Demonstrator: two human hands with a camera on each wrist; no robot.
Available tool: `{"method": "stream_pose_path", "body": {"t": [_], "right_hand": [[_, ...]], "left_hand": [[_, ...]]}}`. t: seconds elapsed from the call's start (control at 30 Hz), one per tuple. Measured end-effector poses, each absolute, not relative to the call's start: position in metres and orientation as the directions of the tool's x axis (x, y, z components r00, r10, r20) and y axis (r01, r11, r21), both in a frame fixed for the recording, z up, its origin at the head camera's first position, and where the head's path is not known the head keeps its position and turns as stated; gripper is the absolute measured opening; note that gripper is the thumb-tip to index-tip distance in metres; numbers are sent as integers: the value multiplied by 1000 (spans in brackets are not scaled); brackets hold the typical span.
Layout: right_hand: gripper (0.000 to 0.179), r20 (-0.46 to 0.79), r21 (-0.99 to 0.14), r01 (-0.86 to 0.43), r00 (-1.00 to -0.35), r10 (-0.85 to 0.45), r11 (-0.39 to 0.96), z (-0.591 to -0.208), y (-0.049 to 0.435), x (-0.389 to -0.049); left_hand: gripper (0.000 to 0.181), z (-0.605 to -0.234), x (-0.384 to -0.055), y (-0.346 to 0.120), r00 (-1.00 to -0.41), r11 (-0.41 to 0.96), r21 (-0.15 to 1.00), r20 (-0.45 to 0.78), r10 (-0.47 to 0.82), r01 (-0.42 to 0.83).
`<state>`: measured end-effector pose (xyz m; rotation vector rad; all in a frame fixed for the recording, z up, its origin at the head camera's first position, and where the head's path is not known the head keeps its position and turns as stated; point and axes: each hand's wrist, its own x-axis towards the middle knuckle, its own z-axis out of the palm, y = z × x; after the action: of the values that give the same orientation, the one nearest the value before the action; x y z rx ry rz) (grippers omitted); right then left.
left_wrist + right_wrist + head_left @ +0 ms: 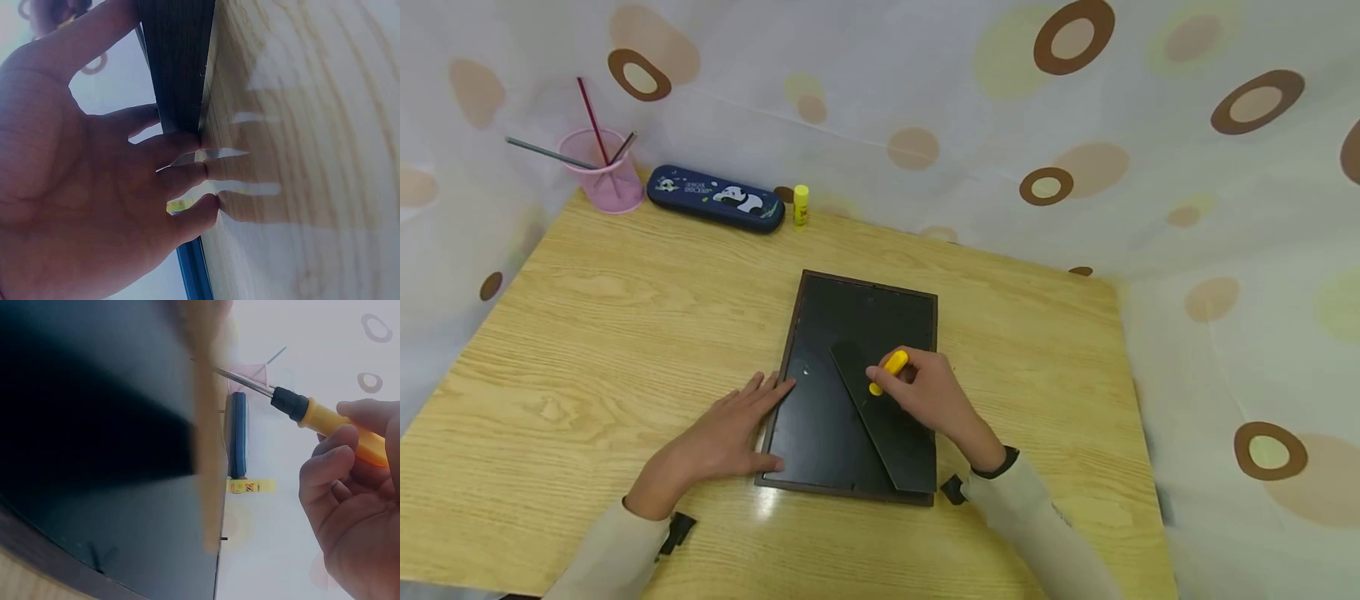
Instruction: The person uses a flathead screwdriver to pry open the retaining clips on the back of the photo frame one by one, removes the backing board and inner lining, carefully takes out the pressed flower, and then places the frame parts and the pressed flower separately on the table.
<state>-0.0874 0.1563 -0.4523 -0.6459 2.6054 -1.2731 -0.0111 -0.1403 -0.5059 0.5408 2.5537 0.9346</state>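
A picture frame (823, 425) lies face down on the table, its black back up and a dark rim around it. Its easel leg (901, 457) slants across the back, the lower end tilted out to the right. My right hand (936, 396) pinches the yellow handle of a screwdriver (891, 371) above the leg. In the right wrist view, the metal shaft of the screwdriver (319, 419) points at the frame's back; its tip is hidden behind the blurred leg edge. My left hand (722, 442) rests on the frame's left rim with fingers spread, some fingertips touching the table in the left wrist view.
At the table's back left stand a pink mesh pen cup (613, 187) with several pencils, a navy panda pencil case (715, 197) and a yellow glue stick (801, 207). A patterned curtain (865, 100) hangs along the back and right. Bare wooden tabletop (602, 333) surrounds the frame.
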Motion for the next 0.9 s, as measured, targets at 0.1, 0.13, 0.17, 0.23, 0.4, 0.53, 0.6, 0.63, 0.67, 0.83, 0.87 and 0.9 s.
{"method": "stream_pose_path", "body": {"t": [0.1, 0.13, 0.17, 0.23, 0.4, 0.53, 0.6, 0.63, 0.67, 0.83, 0.87, 0.9], "right_hand": [[13, 41, -778, -325, -880, -473, 538, -455, 156, -84], [12, 43, -777, -331, -877, -479, 535, -455, 155, -84], [12, 49, -777, -340, -871, -488, 529, -456, 155, -83], [12, 48, -777, -351, -861, -506, 523, -457, 154, -82], [14, 0, -778, -338, -842, -539, 529, -460, 152, -78], [17, -45, -779, -315, -835, -549, 543, -464, 152, -74], [18, -61, -772, -313, -830, -554, 553, -465, 152, -72], [19, -66, -770, -312, -829, -556, 557, -466, 152, -71], [20, -71, -766, -312, -828, -556, 562, -467, 152, -71], [27, -127, -770, -269, -824, -552, 579, -469, 152, -68], [28, -143, -773, -255, -823, -550, 581, -470, 152, -67], [29, -158, -775, -241, -821, -549, 584, -471, 152, -66]], "left_hand": [[102, -505, -12, -141, -860, 708, 667, -200, 470, 232], [102, -505, -12, -141, -861, 709, 664, -195, 469, 236], [101, -504, -13, -141, -863, 710, 663, -190, 468, 239], [101, -504, -14, -141, -867, 711, 660, -180, 464, 244], [102, -504, -15, -141, -871, 709, 661, -169, 461, 247], [101, -505, -14, -140, -869, 704, 667, -171, 464, 244], [101, -504, -14, -141, -868, 703, 668, -174, 465, 243], [101, -503, -14, -141, -868, 703, 668, -173, 466, 244], [101, -503, -14, -141, -867, 702, 669, -173, 467, 244], [101, -504, -12, -140, -865, 701, 672, -181, 468, 239], [101, -504, -12, -140, -865, 702, 671, -182, 468, 239], [101, -505, -11, -140, -864, 702, 671, -183, 469, 239]]}}
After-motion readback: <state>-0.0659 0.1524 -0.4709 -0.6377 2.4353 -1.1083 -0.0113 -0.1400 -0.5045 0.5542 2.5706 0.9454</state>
